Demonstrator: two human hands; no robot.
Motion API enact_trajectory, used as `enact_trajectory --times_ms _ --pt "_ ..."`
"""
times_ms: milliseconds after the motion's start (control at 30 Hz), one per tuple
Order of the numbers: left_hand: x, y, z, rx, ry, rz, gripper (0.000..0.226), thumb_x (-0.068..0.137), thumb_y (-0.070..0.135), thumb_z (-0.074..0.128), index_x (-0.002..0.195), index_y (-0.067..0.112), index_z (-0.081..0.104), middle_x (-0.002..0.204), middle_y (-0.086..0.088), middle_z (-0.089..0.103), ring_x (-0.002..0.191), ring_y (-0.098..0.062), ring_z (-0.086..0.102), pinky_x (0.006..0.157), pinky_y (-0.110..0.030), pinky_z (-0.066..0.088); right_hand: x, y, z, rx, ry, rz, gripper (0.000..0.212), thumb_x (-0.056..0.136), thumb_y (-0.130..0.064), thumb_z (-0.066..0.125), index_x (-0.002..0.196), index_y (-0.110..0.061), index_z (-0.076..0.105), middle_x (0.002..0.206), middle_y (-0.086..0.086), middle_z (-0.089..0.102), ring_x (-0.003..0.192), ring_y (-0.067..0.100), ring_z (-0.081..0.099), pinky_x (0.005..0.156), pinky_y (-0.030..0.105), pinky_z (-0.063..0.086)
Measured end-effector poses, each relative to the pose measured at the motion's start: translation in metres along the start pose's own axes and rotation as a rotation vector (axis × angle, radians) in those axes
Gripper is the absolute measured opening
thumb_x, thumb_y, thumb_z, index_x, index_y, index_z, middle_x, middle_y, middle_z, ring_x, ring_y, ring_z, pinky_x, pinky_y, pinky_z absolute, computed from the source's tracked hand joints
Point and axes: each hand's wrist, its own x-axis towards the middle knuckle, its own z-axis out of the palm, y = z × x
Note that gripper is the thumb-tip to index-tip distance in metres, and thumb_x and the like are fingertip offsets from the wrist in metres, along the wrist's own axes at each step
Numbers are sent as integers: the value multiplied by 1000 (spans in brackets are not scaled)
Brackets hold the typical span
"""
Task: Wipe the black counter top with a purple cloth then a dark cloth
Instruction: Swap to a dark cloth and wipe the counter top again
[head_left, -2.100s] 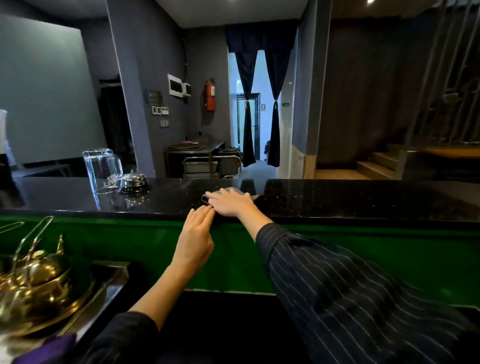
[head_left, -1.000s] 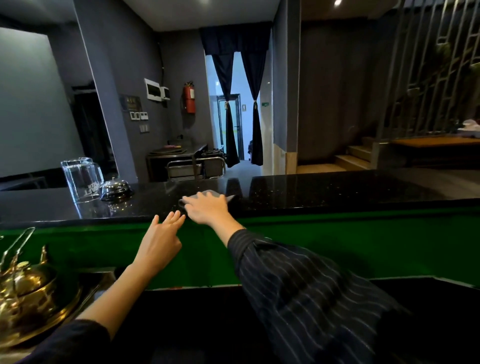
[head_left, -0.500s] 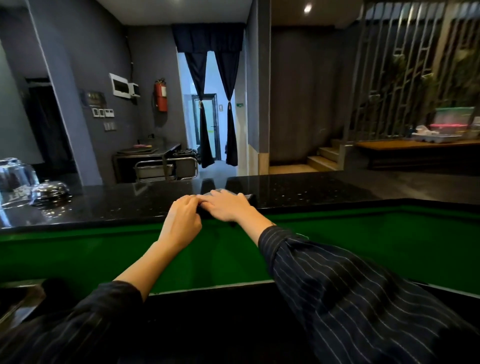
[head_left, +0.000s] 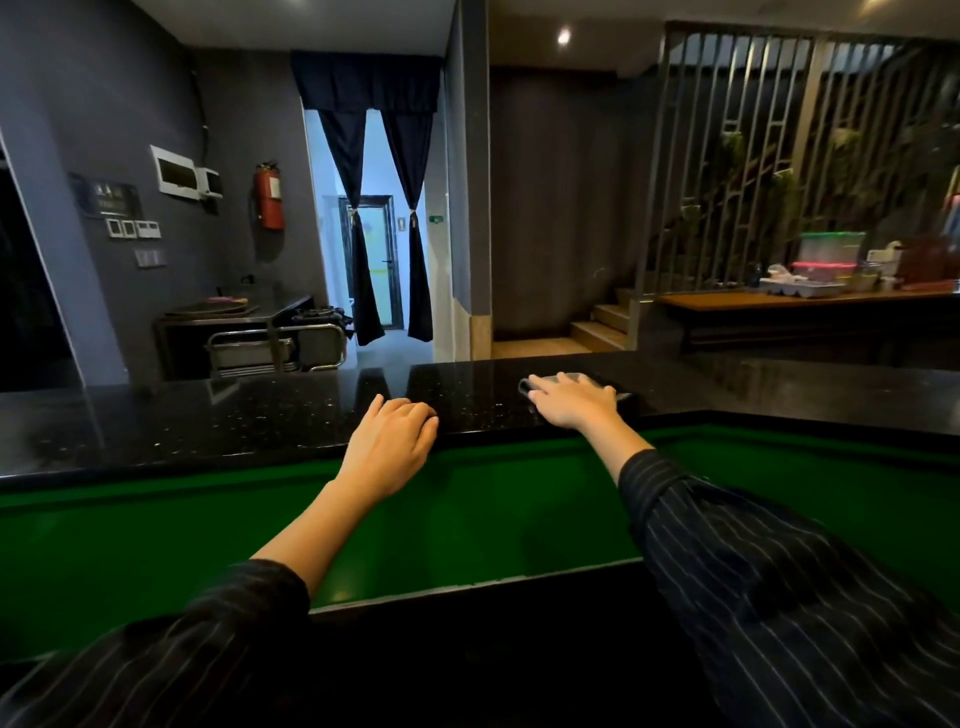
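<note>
Speckled glossy counter top (head_left: 249, 421), right hand (head_left: 571, 404) flat on seemingly dark cloth (head_left: 621, 395)

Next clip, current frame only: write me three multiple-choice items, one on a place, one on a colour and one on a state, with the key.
1. Where does the cloth lie?
A) on the black counter top, under the right hand
B) on the stairs
C) on the floor

2. What colour is the panel below the counter top?
A) red
B) white
C) green

3. How do the right hand's fingers lie?
A) curled into a fist
B) spread flat on the cloth
C) pinching a glass

Key: 1 A, the cloth's edges show past the fingers on the counter. 2 C, the panel is green all along. 3 B, the fingers lie straight on the cloth.
</note>
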Motion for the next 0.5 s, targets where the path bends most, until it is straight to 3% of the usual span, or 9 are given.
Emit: enact_trajectory --times_ms 133,233,333,500 --pt "-1 -1 -1 -10 1 15 36 100 31 34 117 15 61 118 -4 65 119 -20 52 112 -44 26 -14 -12 7 -30 98 222 51 99 -43 27 149 -35 30 157 13 26 143 42 20 111 64 14" --pt "0 1 -5 -65 -12 6 36 99 30 38 118 11 62 118 -6 66 117 -21 53 106 -37 35 -25 -18 13 -27 181 262 50 98 -42 30 145 -28 40 152 17 35 140 42 25 110 62 17" --pt "-3 4 -11 -175 -38 -52 30 96 23 45 115 9 64 114 -7 65 118 -22 50 100 -32 37 -39 -22 24 -61 295 222 48 99 -40 25 138 -24 49 146 19 43 135 42 33 107 62 21" --pt "-30 35 -13 -427 216 -174 20 83 1 55 87 10 72 91 -4 66 95 -16 56 80 -18 37 -73 -37 45 6 461 7 52 99 -47 27 135 -20 51 139 18 49 129 39 38 103 59 25"
